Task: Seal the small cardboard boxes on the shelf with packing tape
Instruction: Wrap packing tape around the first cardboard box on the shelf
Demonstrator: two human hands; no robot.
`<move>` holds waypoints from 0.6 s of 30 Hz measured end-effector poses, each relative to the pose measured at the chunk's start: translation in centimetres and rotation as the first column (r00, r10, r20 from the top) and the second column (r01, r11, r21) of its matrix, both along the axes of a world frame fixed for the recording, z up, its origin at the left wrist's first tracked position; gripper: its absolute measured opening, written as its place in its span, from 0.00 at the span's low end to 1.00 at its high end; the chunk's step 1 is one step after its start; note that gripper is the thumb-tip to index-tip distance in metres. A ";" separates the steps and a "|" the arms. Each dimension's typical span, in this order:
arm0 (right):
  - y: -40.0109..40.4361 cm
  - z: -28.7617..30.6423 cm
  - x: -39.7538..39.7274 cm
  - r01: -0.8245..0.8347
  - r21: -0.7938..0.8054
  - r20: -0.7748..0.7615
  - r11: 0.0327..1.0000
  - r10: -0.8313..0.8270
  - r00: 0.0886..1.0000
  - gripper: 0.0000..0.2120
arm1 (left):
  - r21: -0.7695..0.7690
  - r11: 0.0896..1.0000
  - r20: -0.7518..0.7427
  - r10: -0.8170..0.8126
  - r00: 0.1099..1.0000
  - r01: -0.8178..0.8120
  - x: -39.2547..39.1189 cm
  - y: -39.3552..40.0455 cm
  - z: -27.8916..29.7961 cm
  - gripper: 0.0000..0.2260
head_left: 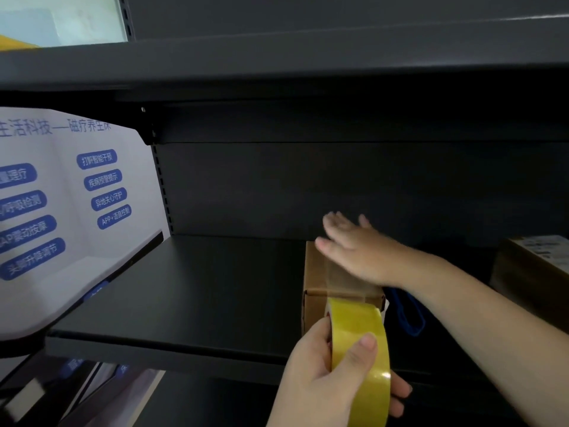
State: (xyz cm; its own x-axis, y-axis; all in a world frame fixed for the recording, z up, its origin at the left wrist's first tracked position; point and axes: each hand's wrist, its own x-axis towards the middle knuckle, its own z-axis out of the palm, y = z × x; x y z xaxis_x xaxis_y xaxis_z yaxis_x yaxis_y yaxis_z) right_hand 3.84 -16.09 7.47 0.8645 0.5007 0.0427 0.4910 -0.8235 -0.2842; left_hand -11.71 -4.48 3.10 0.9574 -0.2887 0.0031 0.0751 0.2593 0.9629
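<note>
From the head-worn camera, a person is facing a dark metal shelf (191, 303) and taping a small cardboard box (317, 272) that is sitting on it. The right hand (360, 251) is lying flat on the box top, its fingers (335, 223) spread and slightly blurred, apparently smoothing a clear strip of tape (341, 282) onto the cardboard so it sticks along the closing seam. The left hand (326, 374) is holding a yellow tape roll (360, 349) just below and in front of the box, fingers curled round its rim and thumb pressing its outer face, probably keeping the strip taut. The strip is running from the roll up over the box's near edge and under the right palm. Beyond the right wrist, a blue loop (409, 315) is lying on the shelf, and farther right a second cardboard box (529, 272) is waiting. Left of both hands, well apart, a white poster with blue labels (61, 211) is standing.
</note>
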 end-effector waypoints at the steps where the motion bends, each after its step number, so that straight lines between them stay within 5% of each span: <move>1: 0.5 -0.2 -0.6 -0.030 -0.104 -0.063 0.994 0.024 0.998 0.32 | 0.000 1.000 0.002 0.005 1.000 -0.005 0.0 -0.1 -0.1 0.21; 4: 2.3 -0.8 -0.6 -0.015 -0.251 -0.140 0.968 -0.021 0.990 0.34 | 0.017 1.000 0.026 0.016 1.000 -0.016 -0.1 -0.4 -0.4 0.20; 18: 3.5 -0.2 7.0 0.321 -0.151 -0.256 0.935 -0.351 0.901 0.28 | 0.053 0.989 0.069 0.137 0.988 -0.140 0.0 0.1 -1.3 0.16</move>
State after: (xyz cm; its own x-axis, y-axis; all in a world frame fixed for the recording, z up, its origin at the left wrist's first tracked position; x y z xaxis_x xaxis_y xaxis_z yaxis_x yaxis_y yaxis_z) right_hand 10.85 -12.60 7.28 0.9520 0.1672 -0.2564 0.0948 -0.9575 -0.2724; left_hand -11.70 -4.39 1.79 0.9865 -0.1548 0.0535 -0.0205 0.2073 0.9781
